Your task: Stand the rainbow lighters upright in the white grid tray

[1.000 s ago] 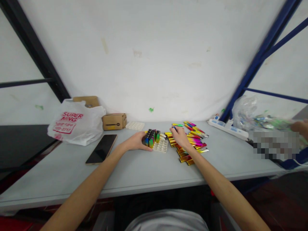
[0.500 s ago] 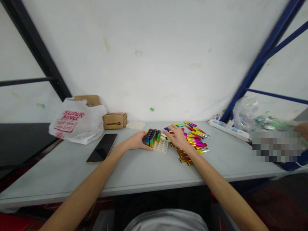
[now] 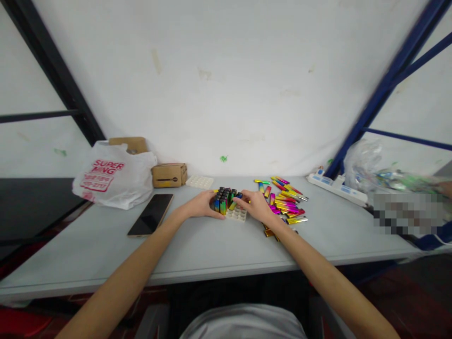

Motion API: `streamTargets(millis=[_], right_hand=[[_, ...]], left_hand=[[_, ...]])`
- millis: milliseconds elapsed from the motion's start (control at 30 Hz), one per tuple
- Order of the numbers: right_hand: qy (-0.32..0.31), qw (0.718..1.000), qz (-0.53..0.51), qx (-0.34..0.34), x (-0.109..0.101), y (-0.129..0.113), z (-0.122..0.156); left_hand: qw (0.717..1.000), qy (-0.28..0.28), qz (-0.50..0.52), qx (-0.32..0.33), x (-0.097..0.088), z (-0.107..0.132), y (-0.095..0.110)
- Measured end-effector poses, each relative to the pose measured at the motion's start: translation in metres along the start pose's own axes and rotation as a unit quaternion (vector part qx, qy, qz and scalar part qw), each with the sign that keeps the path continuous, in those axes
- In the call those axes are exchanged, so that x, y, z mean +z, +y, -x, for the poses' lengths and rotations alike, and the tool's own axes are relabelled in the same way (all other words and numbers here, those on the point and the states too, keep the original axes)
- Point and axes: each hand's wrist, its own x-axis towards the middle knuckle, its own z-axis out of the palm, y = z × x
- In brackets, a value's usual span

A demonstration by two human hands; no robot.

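Shiny multicoloured lighters (image 3: pixel 221 201) with black tops stand upright, packed together in a cream tray (image 3: pixel 237 216) with round holes. My left hand (image 3: pixel 202 205) is curled round the left side of the tray, thumb along its front and fingers behind, against the lighters. Between the thumb and fingers of my right hand (image 3: pixel 258 205), a tilted lighter (image 3: pixel 233 205) is pinched over the tray's holes, beside the standing ones. Whether its lower end sits in a hole, I cannot tell. Loose lighters (image 3: pixel 286 206) lie in a spread-out pile right of my right hand.
A second holed tray (image 3: pixel 199 181) lies near the wall beside a small cardboard box (image 3: pixel 169 175). Left of these are a white plastic bag (image 3: pixel 116 176) and a dark phone (image 3: pixel 151 215). A power strip (image 3: pixel 337 188) and clear plastic bags (image 3: pixel 363 162) occupy the right.
My right hand has moved left from the pile's edge to the standing lighters, bringing a lighter over the tray. My left hand stays on the tray.
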Motion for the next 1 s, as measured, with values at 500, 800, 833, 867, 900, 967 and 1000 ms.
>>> streamTargets(millis=[500, 800, 833, 867, 900, 967, 1000], right_hand=[[-0.044, 0.992, 0.115, -0.021, 0.004, 0.0, -0.002], [0.055, 0.973, 0.221, 0.044, -0.05, 0.071, -0.004], [0.047, 0.969, 0.238, 0.054, -0.054, 0.078, -0.004], [0.034, 0.965, 0.252, 0.064, -0.058, 0.084, -0.004], [0.017, 0.961, 0.264, 0.076, -0.06, 0.088, -0.005], [-0.022, 0.953, 0.281, 0.109, -0.061, 0.091, -0.009], [-0.038, 0.948, 0.288, 0.131, -0.061, 0.091, -0.013]], left_hand=[[1.0, 0.008, -0.017, -0.011, 0.0, 0.001, 0.0], [0.999, 0.009, -0.03, -0.035, 0.001, 0.001, -0.002], [0.999, 0.008, -0.028, -0.034, 0.0, 0.001, -0.002], [0.999, 0.008, -0.026, -0.033, 0.0, 0.001, -0.001], [0.999, 0.009, -0.026, -0.033, 0.0, 0.001, -0.001], [0.999, 0.009, -0.03, -0.036, 0.0, 0.001, -0.002], [0.999, 0.01, -0.033, -0.036, 0.0, 0.001, -0.002]])
